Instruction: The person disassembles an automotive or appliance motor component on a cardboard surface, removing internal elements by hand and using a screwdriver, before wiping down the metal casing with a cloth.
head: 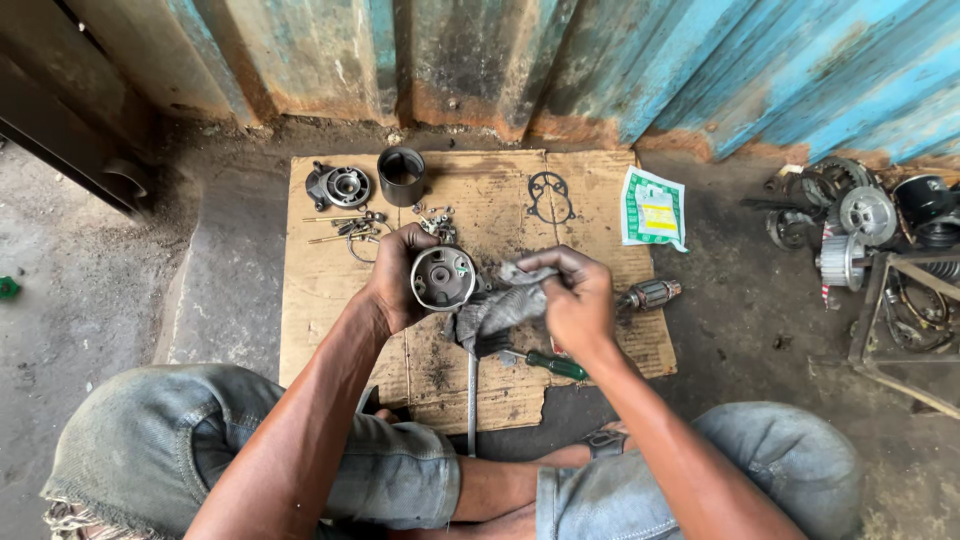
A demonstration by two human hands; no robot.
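Sat cross-legged on the ground over a stained sheet of cardboard (330,330), in faded, frayed jeans. Held in the left hand (400,280) a round metal motor housing (443,277), fingers wrapped about its side and closed firmly on it, open face turned up toward the camera, above the middle of the cardboard. Pinched in the right hand (575,300) a dirty grey rag (495,310), thumb and fingertips pressed together on the cloth, one end bunched against the housing's right edge and the loose end hanging down below it. Lay just right of the right hand, near the cardboard's right edge, a motor armature (650,295) with copper windings. Lay under the hands a green-handled screwdriver (550,365) and a long metal tool (471,400) pointing back toward the legs, its head hidden beneath the rag. Stood at the far left corner of the cardboard a grey end cover (338,186), and just beside it a short dark metal cylinder (401,175). Scattered between those and the left hand some long thin bolts (340,228) and small nuts and washers (435,220). Rested flat near the far right of the cardboard a thin black gasket (549,197), and past it, on the ground, a green and white packet (654,208). Heaped further right a pile of gears and other machine parts (865,220), well apart from the hands. Rose behind everything a rusted blue corrugated wall (700,70).
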